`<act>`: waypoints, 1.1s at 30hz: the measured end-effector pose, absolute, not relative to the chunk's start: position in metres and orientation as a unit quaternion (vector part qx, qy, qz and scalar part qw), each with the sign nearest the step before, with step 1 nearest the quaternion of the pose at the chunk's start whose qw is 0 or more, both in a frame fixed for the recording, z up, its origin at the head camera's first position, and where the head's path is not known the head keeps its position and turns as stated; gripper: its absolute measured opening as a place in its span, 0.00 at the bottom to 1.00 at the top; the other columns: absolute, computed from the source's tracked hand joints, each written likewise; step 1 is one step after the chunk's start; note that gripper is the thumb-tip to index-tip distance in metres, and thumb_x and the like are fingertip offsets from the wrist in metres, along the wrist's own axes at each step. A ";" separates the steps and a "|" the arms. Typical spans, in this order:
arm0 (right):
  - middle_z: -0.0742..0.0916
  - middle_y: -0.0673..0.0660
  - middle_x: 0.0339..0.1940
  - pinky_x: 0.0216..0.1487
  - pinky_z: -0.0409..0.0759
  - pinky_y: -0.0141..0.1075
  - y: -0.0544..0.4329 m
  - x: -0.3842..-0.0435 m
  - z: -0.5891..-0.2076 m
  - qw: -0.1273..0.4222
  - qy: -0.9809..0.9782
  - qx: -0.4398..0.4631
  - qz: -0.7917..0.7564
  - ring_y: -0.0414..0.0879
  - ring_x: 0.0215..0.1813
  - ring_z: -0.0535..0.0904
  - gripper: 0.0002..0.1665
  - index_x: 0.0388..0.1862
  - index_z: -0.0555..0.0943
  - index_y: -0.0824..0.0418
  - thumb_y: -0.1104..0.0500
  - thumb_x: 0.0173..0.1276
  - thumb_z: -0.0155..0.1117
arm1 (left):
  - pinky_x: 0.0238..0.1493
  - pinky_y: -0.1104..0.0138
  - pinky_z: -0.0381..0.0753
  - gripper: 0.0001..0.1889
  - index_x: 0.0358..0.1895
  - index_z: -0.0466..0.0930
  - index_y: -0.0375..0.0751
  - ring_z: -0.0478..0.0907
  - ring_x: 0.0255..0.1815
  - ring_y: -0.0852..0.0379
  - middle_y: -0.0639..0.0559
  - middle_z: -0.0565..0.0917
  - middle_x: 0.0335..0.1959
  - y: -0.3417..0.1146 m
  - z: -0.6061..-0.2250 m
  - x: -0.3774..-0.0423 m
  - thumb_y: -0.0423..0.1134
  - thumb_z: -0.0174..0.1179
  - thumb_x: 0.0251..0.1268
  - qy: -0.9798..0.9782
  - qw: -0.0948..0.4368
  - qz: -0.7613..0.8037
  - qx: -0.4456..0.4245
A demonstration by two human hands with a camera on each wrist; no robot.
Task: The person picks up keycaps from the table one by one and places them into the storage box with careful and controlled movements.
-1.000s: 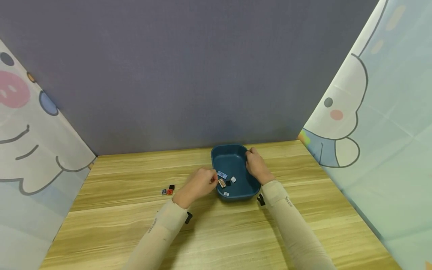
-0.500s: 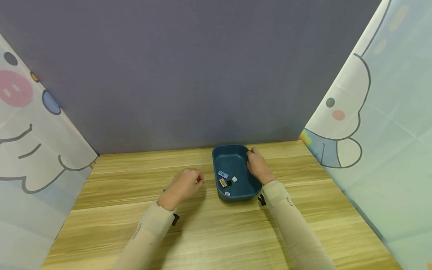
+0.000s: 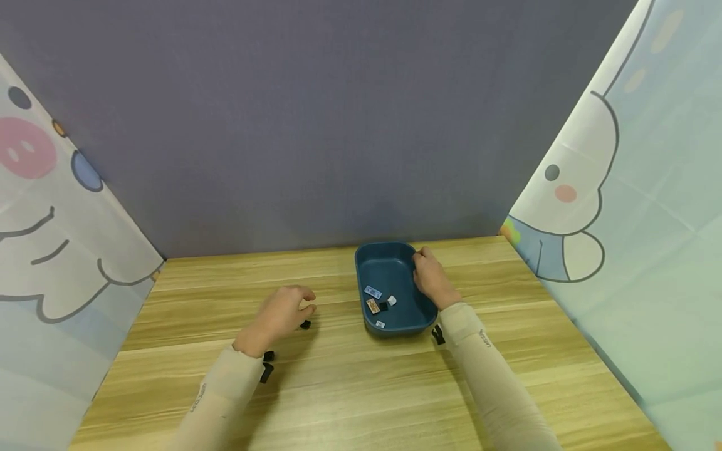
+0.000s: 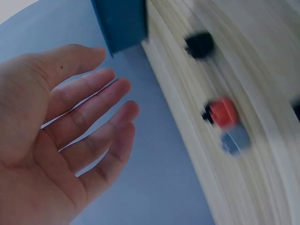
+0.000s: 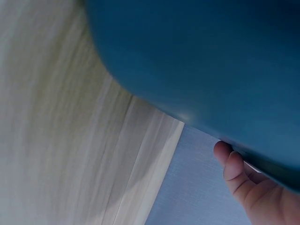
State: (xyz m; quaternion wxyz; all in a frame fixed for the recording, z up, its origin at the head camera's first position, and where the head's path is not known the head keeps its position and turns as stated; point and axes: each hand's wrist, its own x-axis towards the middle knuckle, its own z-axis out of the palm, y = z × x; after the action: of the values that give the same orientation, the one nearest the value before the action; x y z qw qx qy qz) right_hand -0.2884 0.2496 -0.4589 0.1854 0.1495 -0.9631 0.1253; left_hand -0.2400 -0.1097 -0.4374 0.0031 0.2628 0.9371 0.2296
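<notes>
My left hand (image 3: 282, 310) hovers over the left part of the table, fingers loosely spread and holding nothing. Just beside its thumb lies a small black piece (image 3: 305, 324). In the left wrist view, a black piece (image 4: 200, 45), a red piece (image 4: 223, 112) and a grey-blue piece (image 4: 235, 139) appear blurred on the wood; the last two touch. A dark blue plastic tub (image 3: 389, 270) stands right of centre, and my right hand (image 3: 431, 277) pinches its right rim. In the right wrist view, thumb and fingers (image 5: 234, 166) grip that rim.
Inside the tub lie a light blue rectangular piece (image 3: 373, 292), a tan piece (image 3: 373, 305), a black piece (image 3: 383, 306), and white bits (image 3: 392, 300). A grey partition (image 3: 338, 125) closes the wooden table's (image 3: 361, 388) back edge; printed curtains (image 3: 648, 219) hang at both sides.
My left hand has moved left, away from the tub's left rim, and its pinched fingers have spread. It now covers much of the small group of pieces. The right hand stays on the rim.
</notes>
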 end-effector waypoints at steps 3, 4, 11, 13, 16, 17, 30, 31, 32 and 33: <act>0.77 0.71 0.45 0.44 0.82 0.50 0.250 -0.288 -0.459 0.183 -0.963 0.151 0.125 0.63 0.44 0.80 0.10 0.41 0.78 0.77 0.76 0.60 0.63 | 0.43 0.55 0.83 0.13 0.52 0.85 0.38 0.84 0.47 0.47 0.43 0.84 0.54 -0.124 -0.439 -0.240 0.37 0.67 0.66 0.940 0.004 0.228 0.255; 0.77 0.71 0.45 0.44 0.82 0.50 0.250 -0.288 -0.459 0.182 -0.963 0.151 0.126 0.63 0.44 0.80 0.10 0.41 0.78 0.77 0.76 0.60 0.63 | 0.41 0.56 0.83 0.13 0.52 0.85 0.37 0.84 0.45 0.48 0.43 0.84 0.55 -0.128 -0.440 -0.240 0.37 0.67 0.66 0.941 0.003 0.226 0.251; 0.76 0.71 0.45 0.44 0.82 0.50 0.249 -0.288 -0.458 0.179 -0.964 0.152 0.126 0.63 0.45 0.80 0.10 0.42 0.78 0.77 0.76 0.60 0.62 | 0.40 0.53 0.82 0.14 0.52 0.84 0.34 0.84 0.38 0.47 0.39 0.84 0.54 -0.153 -0.445 -0.239 0.35 0.67 0.66 0.949 0.005 0.219 0.226; 0.76 0.71 0.45 0.44 0.82 0.50 0.249 -0.288 -0.457 0.176 -0.965 0.150 0.126 0.63 0.44 0.80 0.10 0.42 0.78 0.78 0.76 0.61 0.62 | 0.45 0.49 0.82 0.15 0.52 0.84 0.33 0.84 0.44 0.43 0.38 0.84 0.53 -0.158 -0.448 -0.239 0.35 0.66 0.65 0.951 0.005 0.219 0.219; 0.76 0.72 0.46 0.45 0.82 0.50 0.249 -0.287 -0.457 0.174 -0.965 0.149 0.126 0.63 0.45 0.80 0.11 0.43 0.78 0.78 0.76 0.61 0.61 | 0.50 0.47 0.81 0.15 0.52 0.84 0.33 0.82 0.50 0.39 0.37 0.84 0.53 -0.165 -0.451 -0.238 0.35 0.67 0.65 0.953 0.005 0.215 0.214; 0.76 0.72 0.46 0.45 0.82 0.50 0.249 -0.287 -0.457 0.174 -0.965 0.148 0.126 0.63 0.45 0.80 0.11 0.43 0.78 0.79 0.76 0.62 0.61 | 0.50 0.47 0.81 0.15 0.53 0.84 0.33 0.82 0.49 0.40 0.38 0.84 0.52 -0.167 -0.452 -0.237 0.35 0.67 0.65 0.954 0.009 0.214 0.210; 0.76 0.72 0.47 0.46 0.82 0.49 0.249 -0.289 -0.457 0.158 -0.970 0.138 0.121 0.63 0.45 0.80 0.10 0.44 0.78 0.78 0.75 0.64 0.60 | 0.43 0.51 0.83 0.14 0.47 0.83 0.28 0.83 0.42 0.42 0.39 0.85 0.42 -0.188 -0.466 -0.234 0.33 0.70 0.60 0.955 0.030 0.210 0.206; 0.76 0.72 0.48 0.46 0.82 0.49 0.249 -0.289 -0.457 0.155 -0.971 0.136 0.122 0.63 0.46 0.80 0.10 0.44 0.78 0.78 0.75 0.64 0.60 | 0.43 0.52 0.83 0.14 0.47 0.83 0.29 0.83 0.43 0.43 0.40 0.85 0.42 -0.188 -0.468 -0.234 0.34 0.70 0.60 0.956 0.034 0.209 0.202; 0.76 0.72 0.48 0.47 0.82 0.49 0.249 -0.289 -0.457 0.152 -0.971 0.136 0.122 0.63 0.46 0.80 0.10 0.45 0.78 0.78 0.75 0.64 0.60 | 0.43 0.52 0.83 0.14 0.47 0.84 0.30 0.83 0.43 0.44 0.42 0.85 0.42 -0.189 -0.469 -0.234 0.34 0.70 0.60 0.957 0.037 0.207 0.198; 0.76 0.72 0.48 0.47 0.82 0.49 0.249 -0.289 -0.457 0.149 -0.972 0.135 0.123 0.63 0.46 0.80 0.10 0.45 0.78 0.78 0.75 0.64 0.60 | 0.43 0.52 0.83 0.14 0.47 0.84 0.31 0.83 0.43 0.45 0.43 0.85 0.42 -0.189 -0.471 -0.235 0.34 0.70 0.61 0.958 0.041 0.206 0.196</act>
State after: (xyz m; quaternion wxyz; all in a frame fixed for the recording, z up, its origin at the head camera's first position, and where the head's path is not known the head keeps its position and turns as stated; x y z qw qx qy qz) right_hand -0.2889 0.2491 -0.4572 0.1492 0.1348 -0.9718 0.1229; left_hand -0.2346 -0.1891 -0.4708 0.0410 0.1955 0.9580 0.2057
